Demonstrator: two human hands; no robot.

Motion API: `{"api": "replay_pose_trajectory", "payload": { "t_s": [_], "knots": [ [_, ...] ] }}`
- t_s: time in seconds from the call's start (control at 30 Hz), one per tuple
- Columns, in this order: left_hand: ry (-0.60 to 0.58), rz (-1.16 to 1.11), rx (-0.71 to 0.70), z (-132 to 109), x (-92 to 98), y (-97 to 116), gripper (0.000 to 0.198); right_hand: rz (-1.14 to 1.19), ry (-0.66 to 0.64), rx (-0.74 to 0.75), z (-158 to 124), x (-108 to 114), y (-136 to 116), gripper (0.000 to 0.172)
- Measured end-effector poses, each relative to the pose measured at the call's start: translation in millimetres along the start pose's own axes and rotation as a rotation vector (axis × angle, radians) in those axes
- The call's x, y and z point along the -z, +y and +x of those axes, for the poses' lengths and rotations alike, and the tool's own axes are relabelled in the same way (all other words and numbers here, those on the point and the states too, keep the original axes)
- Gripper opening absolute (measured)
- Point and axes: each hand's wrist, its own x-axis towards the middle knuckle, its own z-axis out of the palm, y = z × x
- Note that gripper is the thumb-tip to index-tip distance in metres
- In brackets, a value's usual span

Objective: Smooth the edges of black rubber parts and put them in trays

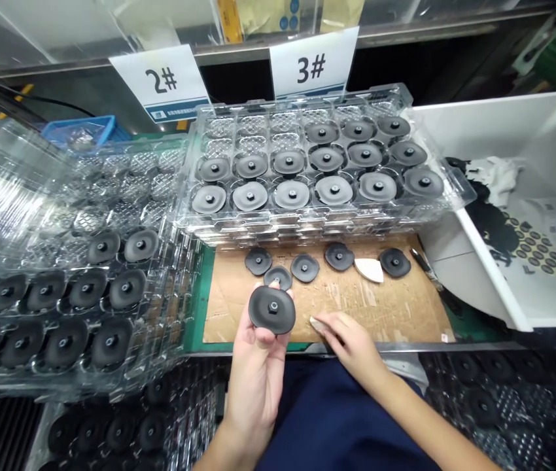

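Note:
My left hand (258, 373) is closed on a black, rounded plastic disc (285, 317), its small central stud turned up toward me. To the right, my right hand (349, 340) pinches a small whitish piece (314, 324) low over the cardboard sheet (381, 314); its exact kind is too small to make out. Beyond the held part, a similar black disc (278, 278) lies on the cardboard, partly hidden by my left fingertips. Several more discs (305, 267) lie along the cardboard's far side. Among them is a white, roughly triangular pad (369, 269).
Stacked clear trays (268, 219) with black discs stand behind the cardboard, and more trays (153, 314) fill the left. A knife-like tool (425, 267) lies at right, beside a white bin (491, 281) holding scraps. Signs "2#" (160, 82) and "3#" (312, 65) hang behind.

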Motion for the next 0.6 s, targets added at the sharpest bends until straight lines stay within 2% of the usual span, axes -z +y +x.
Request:
{"api": "replay_pose_trajectory", "payload": {
  "t_s": [0.1,0.2,0.3,0.37,0.47,0.5,0.6],
  "knots": [
    [-0.019,0.006,0.008,0.7,-2.7,-0.5,0.045,0.028,0.015,-0.037,4.5,15.3,-18.3,0.022],
    [-0.039,0.016,-0.003,-0.9,-6.2,-1.7,0.054,0.097,0.055,-0.01,15.5,41.0,-61.7,0.02],
    [-0.083,0.03,0.038,-6.0,-8.5,-3.1,0.062,0.186,0.038,0.261,21.0,60.1,-110.1,0.022],
    [-0.105,0.033,0.067,-9.7,-9.2,-4.1,0.061,0.171,-0.06,0.373,22.4,66.1,-131.2,0.022],
    [-0.094,0.035,0.08,-12.9,-9.8,-5.9,0.053,0.091,-0.229,0.36,25.0,67.1,-141.3,0.021],
    [-0.091,0.037,0.082,-13.2,-9.9,-6.3,0.051,0.073,-0.224,0.375,25.6,66.1,-140.8,0.02],
    [-0.119,0.024,0.076,-12.2,-9.6,-5.4,0.055,0.106,-0.076,0.451,22.9,63.9,-133.6,0.022]
  ]
}}
